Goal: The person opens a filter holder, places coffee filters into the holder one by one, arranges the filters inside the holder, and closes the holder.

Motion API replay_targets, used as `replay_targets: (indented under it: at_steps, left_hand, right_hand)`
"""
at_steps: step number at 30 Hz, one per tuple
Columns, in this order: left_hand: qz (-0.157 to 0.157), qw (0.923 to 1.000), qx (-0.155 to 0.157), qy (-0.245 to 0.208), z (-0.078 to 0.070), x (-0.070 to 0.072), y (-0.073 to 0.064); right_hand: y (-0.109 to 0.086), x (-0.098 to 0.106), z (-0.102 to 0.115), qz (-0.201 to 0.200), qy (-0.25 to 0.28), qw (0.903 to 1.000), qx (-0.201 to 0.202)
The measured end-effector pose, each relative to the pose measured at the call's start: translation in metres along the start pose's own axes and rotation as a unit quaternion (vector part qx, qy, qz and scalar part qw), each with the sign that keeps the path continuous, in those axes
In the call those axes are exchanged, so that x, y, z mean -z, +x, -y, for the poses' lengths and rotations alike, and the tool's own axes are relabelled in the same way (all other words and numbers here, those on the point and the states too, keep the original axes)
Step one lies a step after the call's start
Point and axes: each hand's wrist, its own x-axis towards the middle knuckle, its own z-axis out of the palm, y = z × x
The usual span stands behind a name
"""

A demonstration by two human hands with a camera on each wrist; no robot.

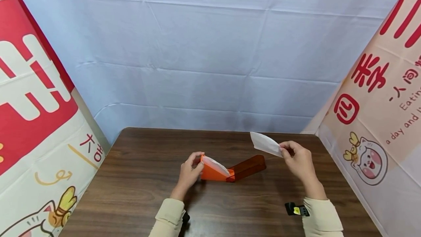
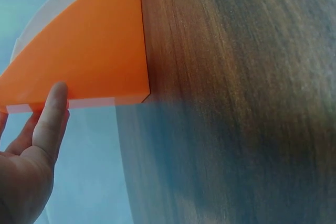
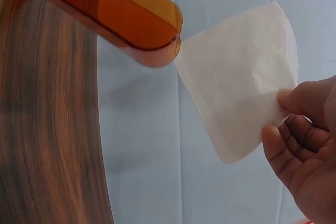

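An orange filter holder (image 1: 214, 171) stands on the table with a stack of white paper coffee filters (image 1: 215, 164) inside. Its see-through amber lid (image 1: 247, 167) is swung open to the right. At the holder's left side, my left hand (image 1: 190, 171) grips the upright end, thumb on the near face (image 2: 79, 61) and fingers behind. Up and to the right, my right hand (image 1: 298, 159) pinches one white coffee filter (image 3: 239, 80) by its edge between thumb and fingers. That filter hangs in the air beyond the lid's rounded end.
The dark wood table (image 1: 144, 193) ends at a pale blue cloth backdrop (image 1: 204, 94). Printed cloth panels hang on both sides, the right panel (image 1: 378, 120) close to the table's edge. A black strap device (image 1: 296, 209) sits at my right wrist.
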Motion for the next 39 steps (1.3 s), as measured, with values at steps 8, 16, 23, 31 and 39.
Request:
replay_targets:
  at_steps: [8, 16, 23, 31, 39]
  left_hand:
    - [0.001, 1.0000, -0.001, 0.001, 0.000, 0.000, 0.000]
    - [0.006, 1.0000, -0.005, -0.001, 0.000, 0.001, 0.000]
    - [0.005, 1.0000, 0.001, -0.006, -0.001, 0.000, 0.000]
    - [0.008, 0.9997, 0.003, -0.022, -0.003, 0.000, 0.000]
    - [0.008, 0.9987, 0.007, -0.050, 0.000, 0.000, -0.001]
  right_hand:
    - [0.002, -0.008, 0.009, 0.006, 0.029, 0.9994, 0.015]
    - [0.004, -0.022, 0.017, 0.032, 0.060, 0.9976, 0.014]
    - [0.004, -0.029, 0.022, 0.057, 0.081, 0.9951, -0.004]
    - [0.005, -0.038, 0.027, 0.072, 0.096, 0.9927, -0.018]
    - [0.004, -0.044, 0.031, 0.085, 0.115, 0.9894, -0.028]
